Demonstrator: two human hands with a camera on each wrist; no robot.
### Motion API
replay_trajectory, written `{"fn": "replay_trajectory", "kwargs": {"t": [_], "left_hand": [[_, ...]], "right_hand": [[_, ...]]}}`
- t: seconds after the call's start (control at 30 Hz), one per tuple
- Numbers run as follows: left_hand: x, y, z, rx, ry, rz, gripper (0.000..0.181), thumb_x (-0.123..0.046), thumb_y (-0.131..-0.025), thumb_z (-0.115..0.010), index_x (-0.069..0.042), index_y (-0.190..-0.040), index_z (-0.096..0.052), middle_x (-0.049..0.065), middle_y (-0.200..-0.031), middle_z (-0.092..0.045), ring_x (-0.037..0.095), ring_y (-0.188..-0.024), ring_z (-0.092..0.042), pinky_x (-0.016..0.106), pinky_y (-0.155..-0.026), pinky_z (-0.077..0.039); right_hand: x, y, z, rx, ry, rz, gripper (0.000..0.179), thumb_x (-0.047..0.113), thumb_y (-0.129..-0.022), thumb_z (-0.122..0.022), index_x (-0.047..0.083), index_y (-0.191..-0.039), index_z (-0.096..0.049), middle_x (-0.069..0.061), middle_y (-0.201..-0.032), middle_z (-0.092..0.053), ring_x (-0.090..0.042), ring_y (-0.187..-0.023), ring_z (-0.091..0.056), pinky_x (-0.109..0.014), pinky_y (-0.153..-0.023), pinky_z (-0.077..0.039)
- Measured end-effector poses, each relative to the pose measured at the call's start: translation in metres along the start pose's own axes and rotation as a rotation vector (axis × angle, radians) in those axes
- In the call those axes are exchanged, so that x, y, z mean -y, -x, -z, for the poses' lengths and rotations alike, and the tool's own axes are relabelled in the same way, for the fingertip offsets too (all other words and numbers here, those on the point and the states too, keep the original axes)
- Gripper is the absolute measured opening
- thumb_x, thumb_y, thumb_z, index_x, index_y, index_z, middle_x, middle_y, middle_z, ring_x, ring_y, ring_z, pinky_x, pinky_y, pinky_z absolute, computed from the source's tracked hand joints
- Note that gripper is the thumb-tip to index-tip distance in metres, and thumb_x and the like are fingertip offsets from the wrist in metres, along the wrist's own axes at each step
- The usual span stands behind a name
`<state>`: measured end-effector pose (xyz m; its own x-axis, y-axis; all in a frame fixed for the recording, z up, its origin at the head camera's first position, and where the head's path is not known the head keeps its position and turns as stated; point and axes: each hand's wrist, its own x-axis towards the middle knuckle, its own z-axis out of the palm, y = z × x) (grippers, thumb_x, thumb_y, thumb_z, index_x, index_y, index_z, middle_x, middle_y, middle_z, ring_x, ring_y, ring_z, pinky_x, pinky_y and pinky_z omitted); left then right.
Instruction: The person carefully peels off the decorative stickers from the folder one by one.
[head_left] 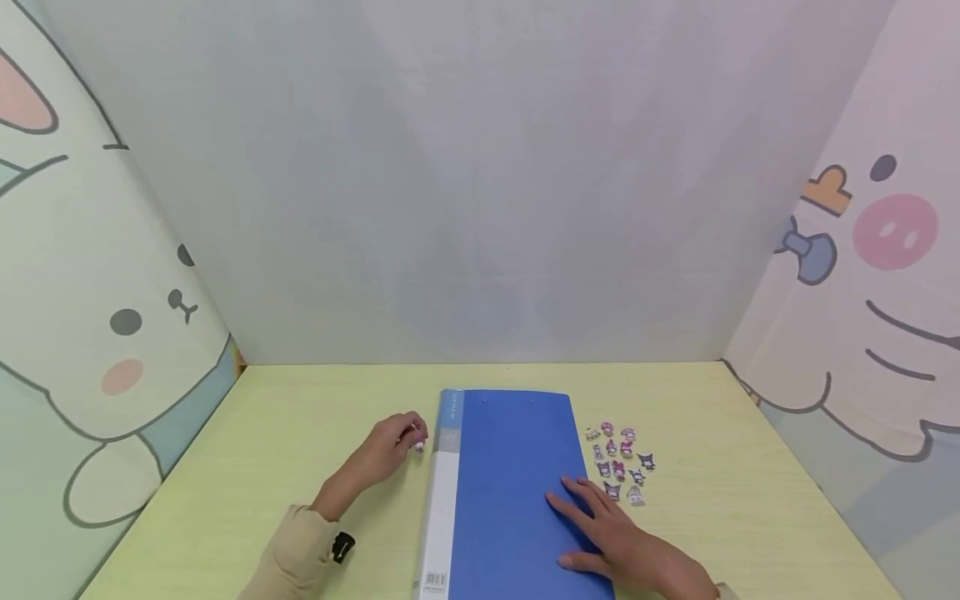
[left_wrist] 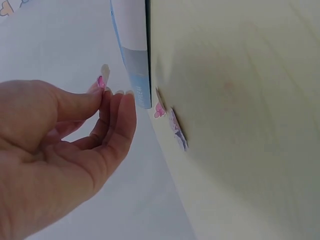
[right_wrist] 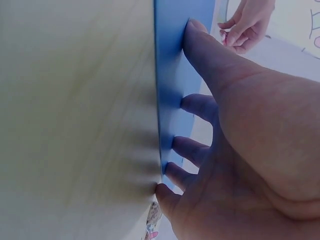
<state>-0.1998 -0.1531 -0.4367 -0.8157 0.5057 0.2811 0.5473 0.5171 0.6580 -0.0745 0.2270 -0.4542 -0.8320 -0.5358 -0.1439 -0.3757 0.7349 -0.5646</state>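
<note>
Between thumb and fingertips my left hand (head_left: 390,450) pinches a small flat cartoon piece, white with pink (head_left: 419,447), just left of the binder's spine. Seen in the left wrist view, this piece (left_wrist: 103,79) stands on edge, raised off the table. Two similar cartoon pieces lie on the table past the spine there, one pink (left_wrist: 159,105) and one purplish (left_wrist: 178,131). A blue binder (head_left: 517,475) with a white and light-blue spine (head_left: 442,500) lies closed before me. My right hand (head_left: 618,537) rests on its cover near the right edge, fingers spread.
Right of the binder, several small pink, purple and white cartoon pieces (head_left: 618,468) lie in a loose cluster on the pale wooden table (head_left: 322,408). A plain grey cloth (head_left: 480,208) hangs behind; cartoon-printed sheets flank both sides.
</note>
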Motion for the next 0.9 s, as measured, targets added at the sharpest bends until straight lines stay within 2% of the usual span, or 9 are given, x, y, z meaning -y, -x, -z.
{"fn": "replay_trajectory", "kwargs": {"t": [0.17,0.43,0.67,0.9], "left_hand": [[0.004,0.005,0.001,0.018,-0.013,0.02,0.011,0.006,-0.101,-0.058,-0.001,-0.094,-0.064,0.006,-0.083,-0.063,0.011,-0.075,-0.052,0.025,-0.066,-0.044],[0.008,0.013,0.003,0.037,-0.027,-0.003,0.01,0.01,-0.098,-0.059,0.001,-0.096,-0.063,0.011,-0.091,-0.068,0.015,-0.078,-0.057,0.028,-0.069,-0.048],[0.008,0.019,0.004,0.073,-0.01,0.079,0.008,0.008,-0.1,-0.059,0.002,-0.099,-0.064,0.008,-0.087,-0.066,0.009,-0.074,-0.051,0.025,-0.066,-0.045],[0.008,0.024,0.004,0.069,0.006,0.148,0.004,0.001,-0.099,-0.064,0.005,-0.102,-0.062,0.006,-0.086,-0.066,0.009,-0.074,-0.052,0.025,-0.064,-0.045]], "right_hand": [[0.001,0.0,0.0,0.007,-0.003,-0.009,0.077,0.057,-0.1,-0.057,0.02,-0.162,-0.034,-0.017,-0.167,-0.022,-0.05,-0.149,-0.022,-0.072,-0.106,-0.032],[0.002,0.0,0.001,0.004,-0.01,-0.007,0.076,0.056,-0.1,-0.058,0.019,-0.162,-0.034,-0.017,-0.167,-0.023,-0.051,-0.149,-0.022,-0.073,-0.106,-0.032],[0.003,0.001,0.002,0.0,-0.005,-0.008,0.076,0.057,-0.1,-0.057,0.02,-0.162,-0.034,-0.017,-0.167,-0.022,-0.05,-0.149,-0.023,-0.071,-0.106,-0.033],[0.003,0.002,0.001,0.005,0.002,-0.015,0.077,0.058,-0.099,-0.057,0.021,-0.162,-0.034,-0.016,-0.167,-0.023,-0.049,-0.149,-0.022,-0.071,-0.107,-0.033]]}}
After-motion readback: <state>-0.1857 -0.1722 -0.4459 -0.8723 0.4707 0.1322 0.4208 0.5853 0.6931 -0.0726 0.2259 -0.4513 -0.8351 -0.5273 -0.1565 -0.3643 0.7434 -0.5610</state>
